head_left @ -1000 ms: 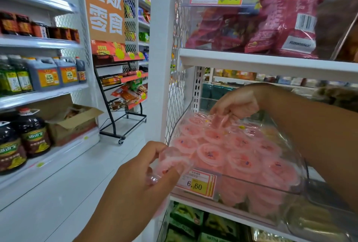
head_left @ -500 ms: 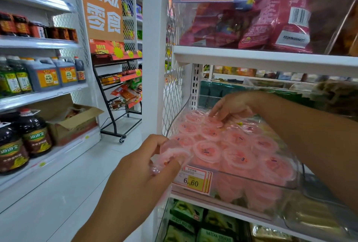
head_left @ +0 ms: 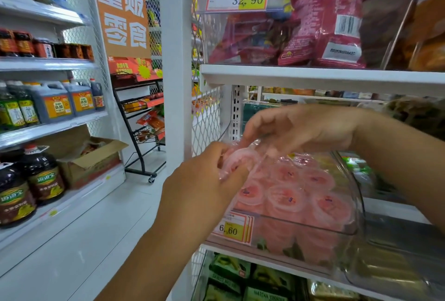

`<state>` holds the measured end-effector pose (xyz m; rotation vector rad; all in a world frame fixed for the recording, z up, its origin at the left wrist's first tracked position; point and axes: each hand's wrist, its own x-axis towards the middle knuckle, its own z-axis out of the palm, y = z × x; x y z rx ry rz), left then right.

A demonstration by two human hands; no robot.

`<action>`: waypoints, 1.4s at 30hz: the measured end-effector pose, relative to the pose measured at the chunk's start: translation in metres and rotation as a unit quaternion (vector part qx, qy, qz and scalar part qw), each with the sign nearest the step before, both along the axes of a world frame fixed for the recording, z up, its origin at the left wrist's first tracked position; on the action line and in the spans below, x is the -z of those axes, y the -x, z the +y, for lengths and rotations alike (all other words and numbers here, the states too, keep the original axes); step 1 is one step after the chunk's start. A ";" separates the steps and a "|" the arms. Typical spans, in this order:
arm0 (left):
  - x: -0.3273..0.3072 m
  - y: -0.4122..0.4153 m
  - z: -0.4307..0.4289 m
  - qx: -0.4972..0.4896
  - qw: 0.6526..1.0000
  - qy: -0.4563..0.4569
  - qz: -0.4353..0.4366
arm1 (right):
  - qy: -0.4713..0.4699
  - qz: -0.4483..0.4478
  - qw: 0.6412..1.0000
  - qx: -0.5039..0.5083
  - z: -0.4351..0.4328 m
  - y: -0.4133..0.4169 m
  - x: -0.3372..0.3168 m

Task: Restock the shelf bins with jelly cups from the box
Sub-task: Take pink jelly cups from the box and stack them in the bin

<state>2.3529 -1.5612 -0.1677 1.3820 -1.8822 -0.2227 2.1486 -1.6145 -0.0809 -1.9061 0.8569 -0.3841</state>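
A clear plastic shelf bin (head_left: 351, 206) on the middle shelf holds several pink jelly cups (head_left: 286, 197) with round lids facing up. My left hand (head_left: 202, 187) grips one pink jelly cup (head_left: 238, 159) just above the bin's left front corner. My right hand (head_left: 296, 129) reaches in from the right, and its fingertips pinch the top of that same cup. The supply box is not in view.
A yellow price tag reading 6.60 (head_left: 234, 227) hangs on the bin's front. The white shelf above (head_left: 313, 76) carries red snack bags (head_left: 330, 28). A white upright post (head_left: 175, 83) stands left of the bin. Oil bottles (head_left: 31, 180) line shelves across the aisle.
My right hand has lifted off the cups in the bin and come forward to the cup held by my left hand, which has risen toward the bin.
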 end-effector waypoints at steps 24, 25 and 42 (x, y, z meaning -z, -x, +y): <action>-0.021 0.021 -0.055 0.134 0.966 -0.167 0.144 | 0.137 0.180 0.946 0.233 -0.046 0.036 0.012; -0.023 0.025 -0.059 0.140 0.967 -0.159 0.144 | 0.074 0.101 0.973 0.195 -0.039 0.034 0.009; -0.022 0.038 -0.084 0.177 0.919 -0.150 -0.318 | 0.238 0.460 0.827 0.220 -0.063 0.061 0.015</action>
